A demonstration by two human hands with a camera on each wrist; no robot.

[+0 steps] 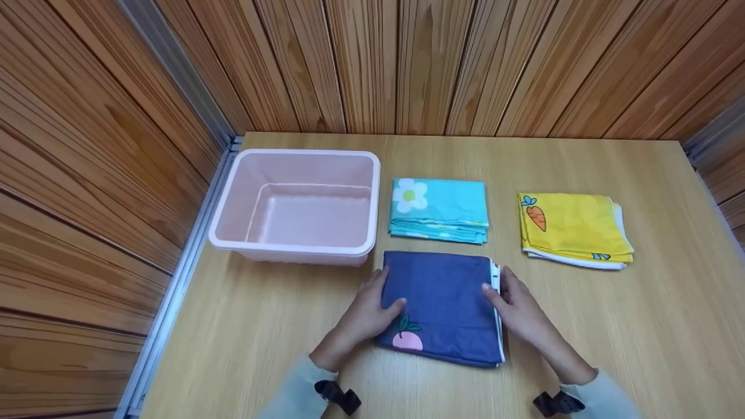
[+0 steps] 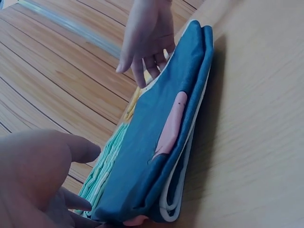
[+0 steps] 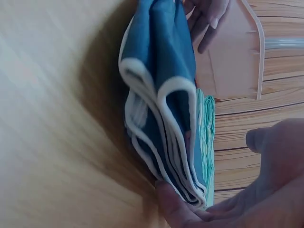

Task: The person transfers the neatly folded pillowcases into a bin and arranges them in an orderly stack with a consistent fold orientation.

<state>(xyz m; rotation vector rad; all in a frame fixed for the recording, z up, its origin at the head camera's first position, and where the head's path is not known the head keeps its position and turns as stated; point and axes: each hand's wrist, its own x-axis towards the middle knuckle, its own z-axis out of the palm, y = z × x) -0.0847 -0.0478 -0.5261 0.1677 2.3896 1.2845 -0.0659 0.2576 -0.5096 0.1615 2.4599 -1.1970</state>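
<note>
A navy folded cloth (image 1: pixel 439 302) with a pink fruit print and white edging lies on the table in front of me. My left hand (image 1: pixel 368 308) is at its left edge, thumb above the top layer and fingers along the side. At the right edge is my right hand (image 1: pixel 520 306), its thumb raised over the cloth. In the right wrist view, a fingertip of the right hand (image 3: pixel 266 190) touches the layered, white-trimmed edge. The thumb of the left hand (image 2: pixel 42 175) stands apart from the fabric in the left wrist view.
A pink plastic basin (image 1: pixel 372 203) stands at the back left. Behind the navy cloth lies a folded turquoise cloth (image 1: pixel 448 201) with a white flower. A folded yellow cloth (image 1: pixel 573 224) with a carrot print sits farther right. Wood-panelled walls (image 1: pixel 430 70) border the table.
</note>
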